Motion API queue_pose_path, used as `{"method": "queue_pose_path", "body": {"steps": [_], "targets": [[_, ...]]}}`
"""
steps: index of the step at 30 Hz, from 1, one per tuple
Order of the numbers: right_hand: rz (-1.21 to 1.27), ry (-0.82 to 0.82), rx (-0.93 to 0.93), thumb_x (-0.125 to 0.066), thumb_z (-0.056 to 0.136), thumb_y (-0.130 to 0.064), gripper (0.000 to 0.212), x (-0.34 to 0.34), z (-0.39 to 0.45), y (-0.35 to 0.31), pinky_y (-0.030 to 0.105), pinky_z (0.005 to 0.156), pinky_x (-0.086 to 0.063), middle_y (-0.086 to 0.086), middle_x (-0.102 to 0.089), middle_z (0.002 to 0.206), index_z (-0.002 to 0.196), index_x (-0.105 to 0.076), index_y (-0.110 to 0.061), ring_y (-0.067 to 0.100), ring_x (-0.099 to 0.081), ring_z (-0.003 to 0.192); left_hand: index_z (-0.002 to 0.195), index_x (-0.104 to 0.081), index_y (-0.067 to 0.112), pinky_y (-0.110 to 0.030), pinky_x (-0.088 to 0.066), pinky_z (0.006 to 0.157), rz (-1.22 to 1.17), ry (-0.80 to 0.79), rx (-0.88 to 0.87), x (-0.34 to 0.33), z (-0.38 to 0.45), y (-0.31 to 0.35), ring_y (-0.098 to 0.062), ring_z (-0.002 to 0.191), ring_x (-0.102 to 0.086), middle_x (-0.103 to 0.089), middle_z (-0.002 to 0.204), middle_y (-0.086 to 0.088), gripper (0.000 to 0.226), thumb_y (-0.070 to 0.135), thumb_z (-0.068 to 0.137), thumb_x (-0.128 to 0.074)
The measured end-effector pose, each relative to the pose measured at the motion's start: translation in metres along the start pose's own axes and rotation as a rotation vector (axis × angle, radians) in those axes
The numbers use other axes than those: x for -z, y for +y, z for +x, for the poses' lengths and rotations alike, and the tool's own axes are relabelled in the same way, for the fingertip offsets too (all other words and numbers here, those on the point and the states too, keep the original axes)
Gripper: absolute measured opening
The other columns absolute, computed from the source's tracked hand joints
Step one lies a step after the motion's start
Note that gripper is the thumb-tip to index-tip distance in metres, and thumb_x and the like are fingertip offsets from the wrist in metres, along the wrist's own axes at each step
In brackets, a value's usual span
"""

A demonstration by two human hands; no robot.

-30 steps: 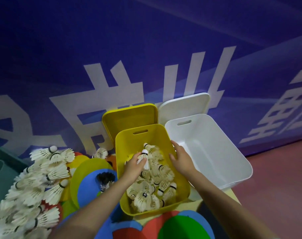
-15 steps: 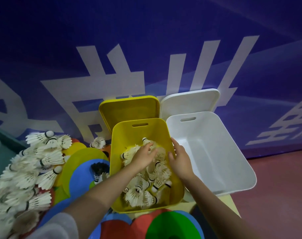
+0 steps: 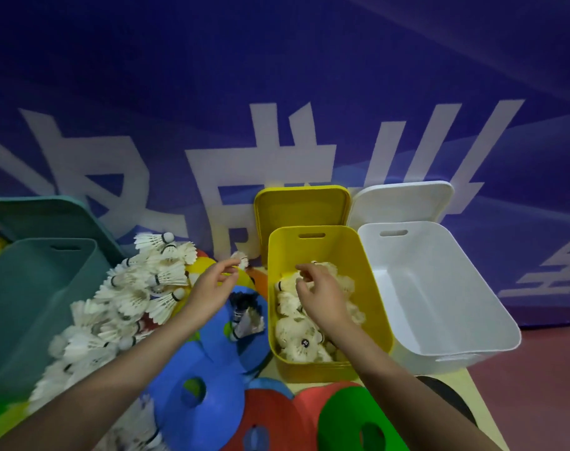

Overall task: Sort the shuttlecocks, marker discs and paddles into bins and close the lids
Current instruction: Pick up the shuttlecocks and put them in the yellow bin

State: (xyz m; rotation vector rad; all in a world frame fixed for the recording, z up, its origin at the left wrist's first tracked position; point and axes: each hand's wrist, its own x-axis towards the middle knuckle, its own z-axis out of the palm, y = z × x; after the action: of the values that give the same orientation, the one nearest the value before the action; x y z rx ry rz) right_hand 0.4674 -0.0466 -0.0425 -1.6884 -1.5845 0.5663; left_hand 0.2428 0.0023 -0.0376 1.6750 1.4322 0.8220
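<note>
A yellow bin holds several white shuttlecocks; its yellow lid leans on the wall behind it. My right hand hovers over that heap, fingers loosely curled, with nothing visibly gripped. My left hand stretches out left of the bin, its index fingertip at a lone shuttlecock. A big pile of loose shuttlecocks lies on the left. Marker discs, blue, red and green, overlap in front.
An empty white bin stands right of the yellow one, its white lid propped behind. A teal bin with its lid is at the left. A dark-feathered shuttlecock lies on a blue disc. A dark rounded object shows beneath my right forearm.
My left hand has left the yellow bin and moved left to the lone shuttlecock. My right hand has shifted from the bin's right side to over the heap. The view has turned left.
</note>
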Motion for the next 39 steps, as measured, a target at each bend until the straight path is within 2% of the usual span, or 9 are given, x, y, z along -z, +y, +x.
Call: {"method": "queue_pose_path", "body": {"steps": [6, 8, 12, 15, 18, 23, 27, 32, 39], "targets": [[0.102, -0.191, 0.037, -0.050, 0.094, -0.017, 0.026, -0.074, -0.036, -0.061, 0.018, 0.083, -0.042, 0.001, -0.061, 0.117, 0.117, -0.063, -0.015, 0.013, -0.058, 0.102, 0.114, -0.061, 0.021, -0.015, -0.043, 0.077, 0.032, 0.083, 0.039, 0.063, -0.046, -0.057, -0.016, 0.100, -0.059, -0.062, 0.110, -0.004, 0.027, 0.005, 0.093, -0.052], [0.097, -0.273, 0.049, -0.049, 0.095, -0.016, 0.027, -0.100, -0.049, -0.075, 0.020, 0.082, -0.043, 0.001, -0.061, 0.117, 0.118, -0.063, -0.014, 0.014, -0.059, 0.101, 0.112, -0.062, 0.023, -0.018, -0.045, 0.077, 0.047, 0.085, 0.055, 0.081, -0.064, -0.076, -0.014, 0.098, -0.060, -0.062, 0.112, -0.003, 0.028, 0.005, 0.093, -0.052], [0.019, -0.407, 0.052, -0.048, 0.096, -0.018, 0.029, -0.149, -0.076, -0.089, 0.028, 0.082, -0.045, 0.006, -0.062, 0.112, 0.122, -0.060, -0.014, 0.019, -0.059, 0.097, 0.113, -0.063, 0.022, -0.012, -0.043, 0.076, 0.090, 0.119, 0.079, 0.118, -0.103, -0.108, -0.007, 0.098, -0.058, -0.059, 0.116, 0.003, 0.024, 0.011, 0.095, -0.052], [-0.006, -0.501, 0.063, -0.048, 0.097, -0.021, 0.031, -0.179, -0.102, -0.095, 0.031, 0.083, -0.047, 0.007, -0.062, 0.112, 0.126, -0.057, -0.014, 0.020, -0.060, 0.097, 0.114, -0.061, 0.026, -0.021, -0.048, 0.084, 0.097, 0.109, 0.072, 0.139, -0.133, -0.128, -0.003, 0.101, -0.057, -0.057, 0.116, 0.008, 0.023, 0.017, 0.096, -0.053], [-0.035, -0.579, 0.100, -0.049, 0.098, -0.024, 0.036, -0.200, -0.128, -0.101, 0.031, 0.094, -0.044, 0.004, -0.057, 0.125, 0.133, -0.051, -0.014, 0.019, -0.054, 0.112, 0.115, -0.055, 0.035, -0.030, -0.050, 0.089, 0.182, 0.009, 0.069, 0.151, -0.160, -0.151, -0.001, 0.101, -0.056, -0.054, 0.112, 0.010, 0.022, 0.024, 0.096, -0.053], [-0.258, -0.498, 0.174, -0.048, 0.097, -0.029, 0.039, -0.216, -0.152, -0.100, 0.035, 0.101, -0.038, 0.002, -0.055, 0.131, 0.135, -0.050, -0.019, 0.022, -0.047, 0.121, 0.136, -0.041, 0.039, -0.026, -0.039, 0.100, 0.418, -0.214, -0.032, 0.151, -0.184, -0.170, -0.002, 0.123, -0.040, -0.042, 0.132, 0.015, 0.051, 0.048, 0.089, -0.057], [-0.312, -0.529, 0.163, -0.046, 0.097, -0.031, 0.042, -0.221, -0.164, -0.098, 0.033, 0.096, -0.040, 0.002, -0.053, 0.132, 0.137, -0.047, -0.019, 0.021, -0.045, 0.121, 0.145, -0.029, 0.037, -0.030, -0.037, 0.104, 0.559, -0.352, -0.105, 0.139, -0.176, -0.175, -0.008, 0.131, -0.033, -0.035, 0.143, 0.012, 0.069, 0.050, 0.085, -0.060], [-0.358, -0.561, 0.031, -0.048, 0.095, -0.034, 0.052, -0.229, -0.185, -0.103, 0.032, 0.097, -0.038, 0.002, -0.044, 0.139, 0.144, -0.035, -0.021, 0.021, -0.043, 0.125, 0.144, -0.033, 0.031, -0.031, -0.040, 0.101, 0.534, -0.340, -0.030, 0.135, -0.159, -0.183, -0.014, 0.126, -0.043, -0.044, 0.139, 0.003, 0.060, 0.042, 0.089, -0.057], [-0.415, -0.578, -0.112, -0.050, 0.093, -0.043, 0.069, -0.252, -0.196, -0.113, 0.036, 0.095, -0.042, 0.006, -0.038, 0.141, 0.150, -0.019, -0.021, 0.024, -0.042, 0.125, 0.133, -0.049, 0.030, -0.028, -0.047, 0.084, 0.530, -0.437, 0.004, 0.137, -0.146, -0.183, -0.009, 0.098, -0.055, -0.055, 0.121, 0.005, 0.046, 0.034, 0.088, -0.060]]}}
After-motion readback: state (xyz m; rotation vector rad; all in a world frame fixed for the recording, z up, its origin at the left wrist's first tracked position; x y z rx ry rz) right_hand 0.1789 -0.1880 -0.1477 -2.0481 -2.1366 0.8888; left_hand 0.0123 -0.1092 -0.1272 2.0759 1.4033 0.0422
